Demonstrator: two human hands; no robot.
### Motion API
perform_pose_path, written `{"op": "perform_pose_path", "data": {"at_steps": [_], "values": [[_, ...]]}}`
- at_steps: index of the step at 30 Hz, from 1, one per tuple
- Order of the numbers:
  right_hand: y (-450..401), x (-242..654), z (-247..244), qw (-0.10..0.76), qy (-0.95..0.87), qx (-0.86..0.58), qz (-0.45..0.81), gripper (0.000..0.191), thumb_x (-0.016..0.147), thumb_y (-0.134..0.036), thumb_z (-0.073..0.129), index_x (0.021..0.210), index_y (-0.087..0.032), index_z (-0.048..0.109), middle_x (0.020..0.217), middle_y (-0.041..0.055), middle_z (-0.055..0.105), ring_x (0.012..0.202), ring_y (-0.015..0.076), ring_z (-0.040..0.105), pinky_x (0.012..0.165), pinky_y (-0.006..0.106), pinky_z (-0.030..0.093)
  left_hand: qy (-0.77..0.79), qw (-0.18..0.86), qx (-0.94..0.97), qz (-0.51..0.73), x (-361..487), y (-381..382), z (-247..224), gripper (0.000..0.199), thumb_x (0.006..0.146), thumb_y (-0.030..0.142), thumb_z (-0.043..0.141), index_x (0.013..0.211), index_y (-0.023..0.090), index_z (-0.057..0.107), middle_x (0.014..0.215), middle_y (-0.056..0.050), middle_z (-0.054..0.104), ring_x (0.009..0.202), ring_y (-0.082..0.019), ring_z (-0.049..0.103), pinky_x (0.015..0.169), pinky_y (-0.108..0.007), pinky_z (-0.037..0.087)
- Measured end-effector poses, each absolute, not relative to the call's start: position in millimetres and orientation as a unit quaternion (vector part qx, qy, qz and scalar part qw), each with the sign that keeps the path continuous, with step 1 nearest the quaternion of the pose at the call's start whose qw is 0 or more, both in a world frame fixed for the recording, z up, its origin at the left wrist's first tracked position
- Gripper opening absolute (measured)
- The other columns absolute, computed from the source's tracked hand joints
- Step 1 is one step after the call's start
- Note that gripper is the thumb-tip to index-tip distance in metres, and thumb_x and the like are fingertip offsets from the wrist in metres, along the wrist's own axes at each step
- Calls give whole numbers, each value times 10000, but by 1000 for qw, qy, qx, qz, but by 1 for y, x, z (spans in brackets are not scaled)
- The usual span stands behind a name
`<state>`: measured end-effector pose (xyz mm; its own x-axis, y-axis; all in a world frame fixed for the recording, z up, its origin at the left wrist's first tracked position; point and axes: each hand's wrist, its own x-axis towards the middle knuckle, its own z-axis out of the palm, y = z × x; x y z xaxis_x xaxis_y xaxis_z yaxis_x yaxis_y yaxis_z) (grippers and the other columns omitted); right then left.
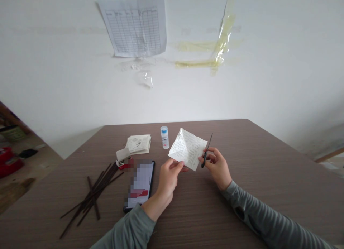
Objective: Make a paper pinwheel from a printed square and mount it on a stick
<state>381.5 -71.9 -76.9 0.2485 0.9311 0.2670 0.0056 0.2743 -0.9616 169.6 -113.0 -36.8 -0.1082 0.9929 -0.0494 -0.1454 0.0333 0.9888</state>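
Over the middle of the table, my left hand (170, 175) pinches the lower edge of a printed sheet of paper (188, 148) between thumb and fingers. The sheet is roughly square, creased, and tilted up toward me. At its right side, my right hand (218, 166) is closed around a pair of dark scissors (207, 152), blades pointing up and away. The right fingertips also reach the paper's right edge. Just beyond the sheet stands a small white glue bottle (165, 137) with a blue top, upright.
On the brown table (263, 163), a phone (141, 184) lies left of my left forearm. Dark thin sticks (92, 195) lie crossed in a loose bundle, near a small open box (124, 158). Behind it is a stack of paper pieces (138, 144). A wall (80, 91) borders the far edge.
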Motion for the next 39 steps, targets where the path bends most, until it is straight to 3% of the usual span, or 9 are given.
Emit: {"op": "perform_pose_path", "data": {"at_steps": [6,11,20,28,39], "values": [[-76,381,-70,611,-506,-480,375,670,742,-764,1119,1077,-302,769,767,1,863,661,248,713,681,404,484,507,497,422,564,169,-112,-34,459,775,612,1064,938,237,857,916,-138,952,903,-380,970,424,-220,278],[-80,377,-64,609,-491,-477,400,751,669,-796,1160,1056,-295,756,746,-4,850,654,239,703,679,391,470,509,494,414,571,170,-112,-32,473,746,613,1037,949,240,829,946,-146,959,858,-352,951,418,-212,290],[-82,374,-65,621,-483,-461,410,713,711,-744,1168,1094,-301,762,770,-25,828,696,241,730,684,381,484,500,533,426,534,173,-114,-33,436,695,567,1078,875,224,879,867,-111,921,758,-288,883,434,-216,266],[-83,374,-60,609,-487,-464,421,711,701,-724,1159,1095,-295,751,744,-42,809,687,230,704,700,383,472,512,515,432,535,171,-113,-34,388,703,538,1024,855,208,890,787,-94,894,538,-181,672,440,-237,274],[-83,381,-70,577,-515,-471,425,624,795,-675,1088,1196,-266,839,796,21,856,742,264,736,708,381,527,526,487,421,556,167,-109,-25,402,657,577,994,737,244,785,781,-105,884,605,-209,757,456,-217,283]]}}
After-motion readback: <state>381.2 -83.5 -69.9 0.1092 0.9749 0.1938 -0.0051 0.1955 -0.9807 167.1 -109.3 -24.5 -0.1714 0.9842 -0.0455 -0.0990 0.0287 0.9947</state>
